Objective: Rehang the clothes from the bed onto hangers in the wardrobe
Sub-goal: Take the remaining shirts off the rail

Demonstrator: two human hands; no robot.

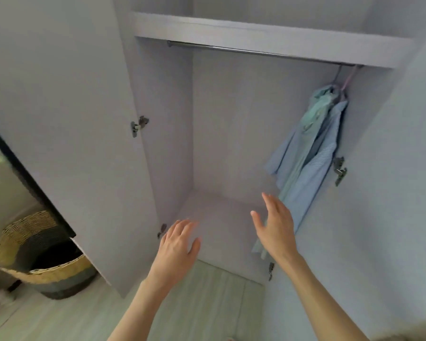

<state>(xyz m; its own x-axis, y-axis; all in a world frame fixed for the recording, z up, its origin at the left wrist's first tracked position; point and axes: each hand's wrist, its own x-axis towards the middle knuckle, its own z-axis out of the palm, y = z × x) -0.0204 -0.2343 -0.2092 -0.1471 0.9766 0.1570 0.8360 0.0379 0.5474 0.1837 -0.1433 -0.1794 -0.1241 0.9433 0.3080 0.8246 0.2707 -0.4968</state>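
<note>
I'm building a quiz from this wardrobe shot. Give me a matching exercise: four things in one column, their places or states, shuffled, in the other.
1. blue shirts
2. woven basket
3. rail
4. left hand

a. open, holding nothing
b. under the shelf, mostly bare
c. on the floor, left of the door
d. hanging at the rail's right end

Pairs: 1-d, 2-c, 3-b, 4-a

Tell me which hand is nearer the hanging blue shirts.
Right. The right hand is open just beside the lower hem of the blue shirts; the left hand is open further left, by the wardrobe floor.
</note>
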